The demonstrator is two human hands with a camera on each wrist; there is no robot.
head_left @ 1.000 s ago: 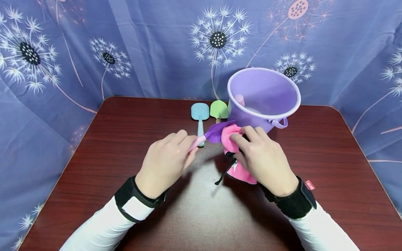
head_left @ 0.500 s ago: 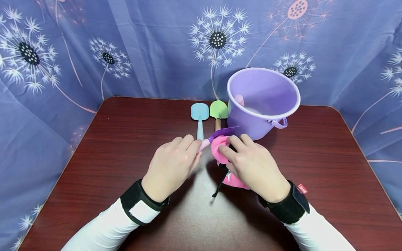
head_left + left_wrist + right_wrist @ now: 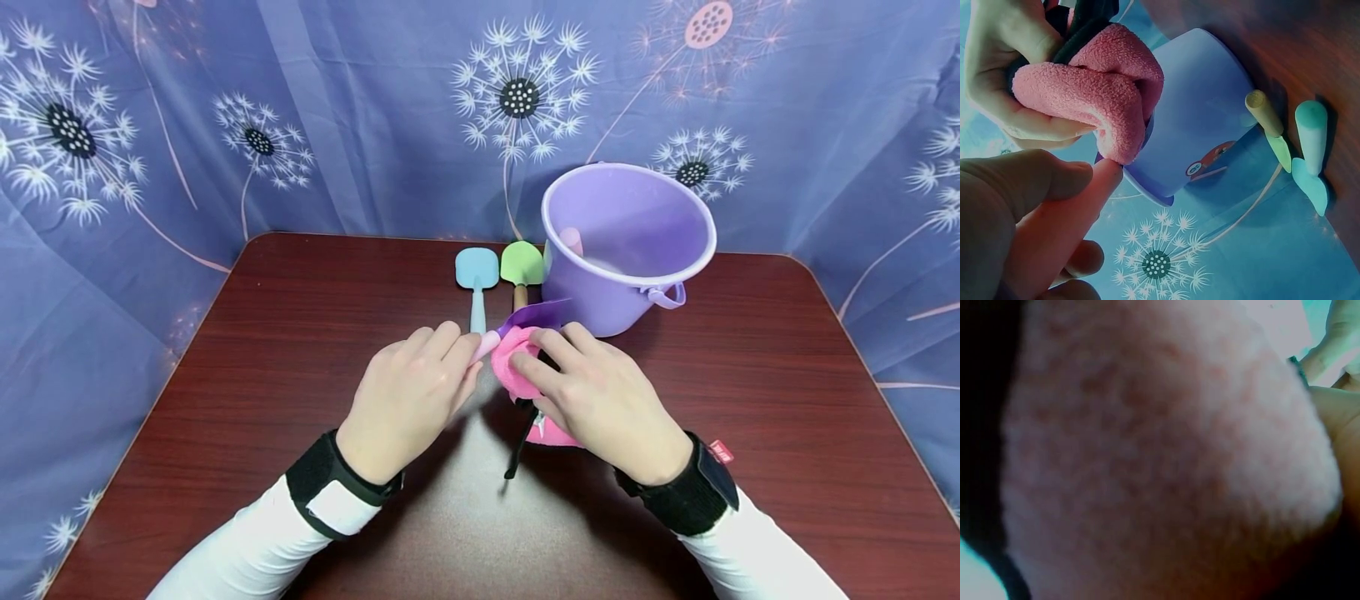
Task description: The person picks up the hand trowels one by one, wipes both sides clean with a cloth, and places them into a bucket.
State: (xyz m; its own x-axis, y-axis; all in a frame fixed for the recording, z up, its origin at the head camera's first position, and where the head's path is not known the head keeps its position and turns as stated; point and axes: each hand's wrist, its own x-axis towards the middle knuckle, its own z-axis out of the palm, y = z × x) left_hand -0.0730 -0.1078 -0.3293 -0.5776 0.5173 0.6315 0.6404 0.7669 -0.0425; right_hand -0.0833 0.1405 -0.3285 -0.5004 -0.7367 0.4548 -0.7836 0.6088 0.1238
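My left hand [image 3: 412, 392] grips the pink handle of a small purple-bladed shovel [image 3: 536, 314], its blade pointing right in the head view. With my right hand [image 3: 600, 396] I hold a bunched pink terry cloth [image 3: 512, 365] with black edging and a dangling black cord. The cloth lies against the shovel where handle meets blade; in the left wrist view, the folded cloth [image 3: 1085, 94] touches the end of the pink handle [image 3: 1060, 231] and hides most of the blade. Blurred pink cloth [image 3: 1166, 450] fills most of the right wrist view.
A purple bucket [image 3: 600, 300] stands at the table's back right, a pink handle [image 3: 572, 240] showing inside. Left of it lie a green shovel [image 3: 522, 263] with a wooden handle and a light blue shovel [image 3: 477, 268]. A blue dandelion-print curtain [image 3: 375, 125] hangs around the table [image 3: 300, 308].
My right hand has moved left and slightly nearer with the cloth, which slid along the shovel from the blade toward the handle. My left hand shifted a little right with the shovel.
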